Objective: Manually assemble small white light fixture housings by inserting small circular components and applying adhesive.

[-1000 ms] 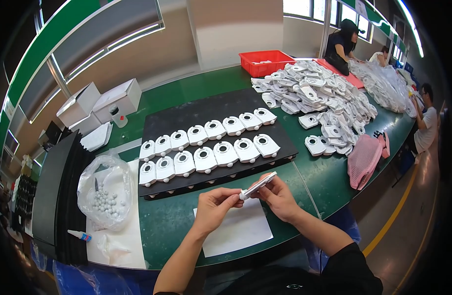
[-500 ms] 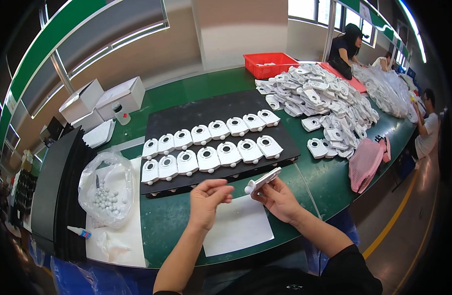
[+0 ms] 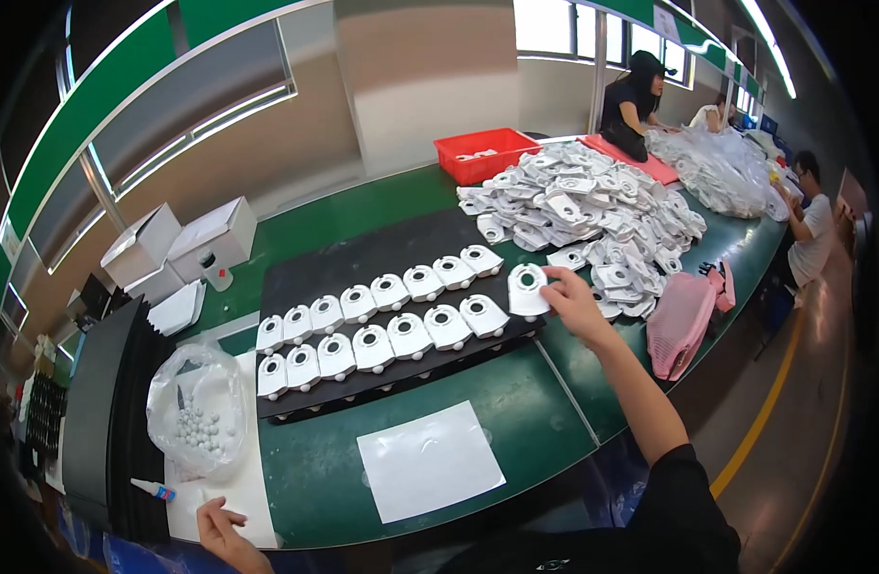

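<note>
Your right hand (image 3: 575, 304) pinches a white piece (image 3: 528, 292) by its right side, thumb against fingers, its round hole facing up. You have it at the right edge of the black board (image 3: 363, 256), just beside the last piece of the front row; whether it touches the board, you cannot tell from here. Your left hand (image 3: 227, 536) sits by the workbench (image 3: 329, 454)'s front edge, near its left end, fingers loosely curled and apart, pinching nothing visible.

On the board, two rows of similar white pieces (image 3: 372, 349) run from the left edge toward the right. Between board and front edge lies a white sheet (image 3: 432, 461). Near your left hand you have a small glue bottle (image 3: 154, 490) and, farther back, a clear bag (image 3: 186, 368) of white balls (image 3: 202, 430).

Toward the far right corner rises a pile of white pieces (image 3: 593, 206), a red bin (image 3: 473, 170) behind it by the back edge. A pink mesh item (image 3: 679, 325) lies at the right edge.
</note>
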Demonstrator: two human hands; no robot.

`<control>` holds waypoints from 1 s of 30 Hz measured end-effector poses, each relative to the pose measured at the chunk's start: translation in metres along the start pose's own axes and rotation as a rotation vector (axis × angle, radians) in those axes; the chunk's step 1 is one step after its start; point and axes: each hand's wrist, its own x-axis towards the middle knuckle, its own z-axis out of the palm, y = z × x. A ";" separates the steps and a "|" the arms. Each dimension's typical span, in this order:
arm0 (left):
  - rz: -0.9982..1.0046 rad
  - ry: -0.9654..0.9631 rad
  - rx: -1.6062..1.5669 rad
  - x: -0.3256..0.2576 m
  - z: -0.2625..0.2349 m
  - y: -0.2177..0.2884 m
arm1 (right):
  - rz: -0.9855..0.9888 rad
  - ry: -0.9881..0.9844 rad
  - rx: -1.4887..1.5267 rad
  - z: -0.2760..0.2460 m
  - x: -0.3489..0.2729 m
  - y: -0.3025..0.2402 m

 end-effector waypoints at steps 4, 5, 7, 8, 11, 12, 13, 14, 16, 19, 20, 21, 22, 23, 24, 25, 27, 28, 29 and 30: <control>0.169 0.029 0.076 -0.014 0.023 0.021 | 0.223 -0.139 0.478 0.031 -0.021 -0.032; 0.201 -0.077 0.080 -0.019 0.041 0.033 | 0.270 -0.182 0.567 0.044 -0.029 -0.040; 0.283 -0.374 0.024 -0.033 0.094 0.079 | 0.263 -0.232 0.605 0.052 -0.052 -0.054; 0.409 -0.501 0.037 -0.040 0.117 0.099 | 0.261 -0.266 0.612 0.057 -0.062 -0.058; 0.660 -0.704 -0.073 -0.065 0.169 0.134 | 0.254 -0.370 0.566 0.067 -0.090 -0.072; 0.640 -0.726 -0.098 -0.075 0.181 0.141 | 0.258 -0.388 0.603 0.066 -0.098 -0.071; 0.623 -0.726 -0.119 -0.084 0.190 0.140 | 0.255 -0.408 0.597 0.063 -0.105 -0.075; 0.607 -0.726 -0.142 -0.090 0.198 0.137 | 0.252 -0.398 0.590 0.060 -0.109 -0.072; 0.591 -0.719 -0.193 -0.103 0.206 0.133 | 0.260 -0.348 0.593 0.052 -0.120 -0.074; 0.612 -0.745 -0.230 -0.119 0.211 0.134 | 0.273 -0.344 0.586 0.039 -0.132 -0.060; 0.608 -0.742 -0.236 -0.122 0.213 0.136 | 0.272 -0.341 0.585 0.038 -0.135 -0.058; 0.610 -0.743 -0.237 -0.126 0.215 0.137 | 0.251 -0.310 0.588 0.036 -0.137 -0.057; 0.638 -0.721 -0.234 -0.128 0.219 0.138 | 0.229 -0.277 0.590 0.034 -0.139 -0.057; 0.667 -0.699 -0.231 -0.130 0.221 0.139 | 0.227 -0.274 0.591 0.033 -0.139 -0.060; 0.670 -0.699 -0.231 -0.132 0.224 0.137 | 0.239 -0.243 0.608 0.032 -0.140 -0.063; 0.722 -0.697 -0.210 -0.132 0.226 0.136 | 0.250 -0.215 0.624 0.031 -0.139 -0.066; 0.774 -0.691 -0.182 -0.132 0.226 0.138 | 0.226 -0.253 0.596 0.027 -0.133 -0.066; 0.751 -0.745 -0.105 -0.130 0.224 0.149 | 0.204 -0.281 0.563 0.023 -0.127 -0.064; 0.727 -0.803 -0.031 -0.128 0.222 0.163 | 0.128 -0.269 0.480 0.017 -0.116 -0.059; 0.769 -0.803 0.081 -0.123 0.214 0.180 | 0.055 -0.258 0.398 0.011 -0.101 -0.051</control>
